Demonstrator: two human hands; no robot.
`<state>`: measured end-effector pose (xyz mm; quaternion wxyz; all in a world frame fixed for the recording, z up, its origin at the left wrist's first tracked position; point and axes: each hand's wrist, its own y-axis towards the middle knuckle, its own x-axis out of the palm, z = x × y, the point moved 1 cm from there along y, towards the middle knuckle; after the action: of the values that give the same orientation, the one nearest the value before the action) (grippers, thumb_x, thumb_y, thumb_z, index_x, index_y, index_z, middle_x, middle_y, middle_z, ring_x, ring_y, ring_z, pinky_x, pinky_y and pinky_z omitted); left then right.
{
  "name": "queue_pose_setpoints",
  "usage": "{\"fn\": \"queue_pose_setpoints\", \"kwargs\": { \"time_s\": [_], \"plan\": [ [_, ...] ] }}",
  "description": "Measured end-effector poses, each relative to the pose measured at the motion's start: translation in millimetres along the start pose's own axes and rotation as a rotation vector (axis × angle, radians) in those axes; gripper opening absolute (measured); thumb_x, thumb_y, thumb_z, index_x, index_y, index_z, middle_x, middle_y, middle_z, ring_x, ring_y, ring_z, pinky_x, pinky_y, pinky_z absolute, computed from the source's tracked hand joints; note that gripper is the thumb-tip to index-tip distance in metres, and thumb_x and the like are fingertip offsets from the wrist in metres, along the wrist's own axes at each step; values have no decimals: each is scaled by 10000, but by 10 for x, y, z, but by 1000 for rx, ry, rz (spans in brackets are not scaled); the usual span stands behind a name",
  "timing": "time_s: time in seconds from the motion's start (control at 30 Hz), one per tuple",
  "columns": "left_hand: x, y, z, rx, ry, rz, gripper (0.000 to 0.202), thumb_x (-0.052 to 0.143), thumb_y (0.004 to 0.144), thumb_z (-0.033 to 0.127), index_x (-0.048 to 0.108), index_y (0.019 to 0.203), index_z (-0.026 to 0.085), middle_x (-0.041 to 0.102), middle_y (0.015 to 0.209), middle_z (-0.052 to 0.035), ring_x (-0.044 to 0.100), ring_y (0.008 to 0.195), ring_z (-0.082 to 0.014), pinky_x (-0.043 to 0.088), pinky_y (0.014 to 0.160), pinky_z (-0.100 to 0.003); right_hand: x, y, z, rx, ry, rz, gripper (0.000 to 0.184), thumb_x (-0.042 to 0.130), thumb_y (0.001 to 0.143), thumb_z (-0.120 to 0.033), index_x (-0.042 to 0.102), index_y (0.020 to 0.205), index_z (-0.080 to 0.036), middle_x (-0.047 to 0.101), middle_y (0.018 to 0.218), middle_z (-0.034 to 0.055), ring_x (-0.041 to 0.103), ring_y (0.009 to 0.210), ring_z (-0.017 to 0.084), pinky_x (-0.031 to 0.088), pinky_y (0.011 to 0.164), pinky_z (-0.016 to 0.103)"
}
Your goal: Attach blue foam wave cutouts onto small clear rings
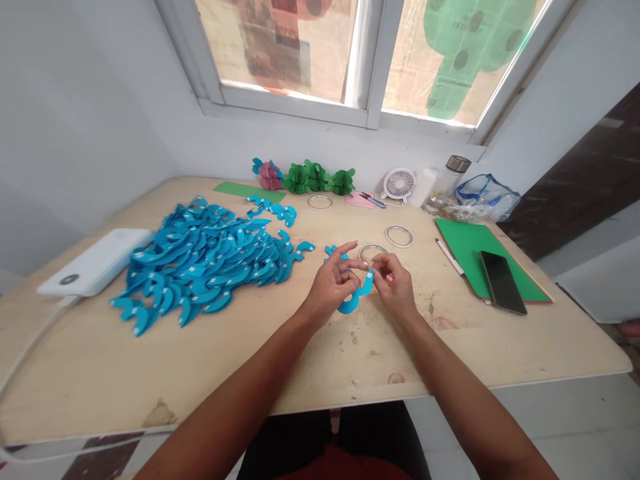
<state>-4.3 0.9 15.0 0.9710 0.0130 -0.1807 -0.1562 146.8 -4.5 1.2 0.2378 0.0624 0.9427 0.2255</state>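
Observation:
Between my hands is a curved blue paper piece (349, 305) with a white patch near its upper tip. My left hand (331, 283) pinches it from the left, some fingers stretched out above. On the other side, my right hand (395, 283) has thumb and fingers pressed together at the white-patched tip; a bit of pink shows by its fingers, too small to name. Behind the hands lies a tape-like ring (373, 247), partly covered. More blue paper (330, 251) shows just behind my left hand. A large heap of similar blue pieces (210, 250) spreads to the left.
A white power bank (95, 261) with a cable stands at the left. Green and pink paper figures (316, 177), blue-handled scissors (373, 200), a small fan (399, 183) and a bottle (447, 183) line the back. At right, a phone (503, 283) rests on green sheets (465, 247).

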Motion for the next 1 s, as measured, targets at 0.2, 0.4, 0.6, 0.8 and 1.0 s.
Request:
{"fn": "queue_pose_setpoints", "kwargs": {
  "time_s": [0.2, 0.4, 0.6, 0.8, 1.0],
  "plan": [
    [18, -9, 6, 35, 28, 25, 671, 664, 623, 124, 455, 1256, 199, 638, 893, -43, 512, 563, -66, 406, 536, -205, -18, 4, -33, -82, -15, -3, 164, 503, 801, -207, 548, 958, -216, 562, 725, 0, 512, 625, 132, 414, 586, 258],
    [23, -15, -4, 69, 72, 10, 653, 626, 649, 115, 440, 1266, 221, 625, 918, -38, 524, 578, -68, 405, 520, -199, -30, 10, -75, -179, -102, 7, 112, 463, 827, -188, 571, 844, -208, 555, 716, 15, 500, 633, 141, 415, 586, 268],
    [-4, -5, -39, 147, 191, -41, 656, 587, 682, 114, 413, 1302, 234, 610, 963, -46, 501, 568, -60, 416, 519, -196, -40, 10, -72, -267, -197, 8, 128, 450, 848, -165, 572, 846, -202, 562, 734, 28, 502, 654, 146, 411, 605, 277],
    [-28, -12, -35, 276, 424, -56, 656, 535, 708, 94, 393, 1334, 227, 619, 962, -51, 500, 593, -65, 441, 574, -200, -49, 32, -43, -355, -252, 9, 108, 458, 856, -168, 558, 829, -196, 555, 706, 23, 511, 641, 145, 396, 582, 264],
    [-13, -23, -16, 298, 477, -59, 594, 526, 720, 97, 440, 1294, 223, 614, 948, -46, 505, 595, -64, 450, 609, -209, -64, 39, -33, -406, -357, -35, 98, 448, 852, -150, 525, 808, -193, 538, 692, 24, 495, 630, 152, 371, 576, 269]
  ]
}}
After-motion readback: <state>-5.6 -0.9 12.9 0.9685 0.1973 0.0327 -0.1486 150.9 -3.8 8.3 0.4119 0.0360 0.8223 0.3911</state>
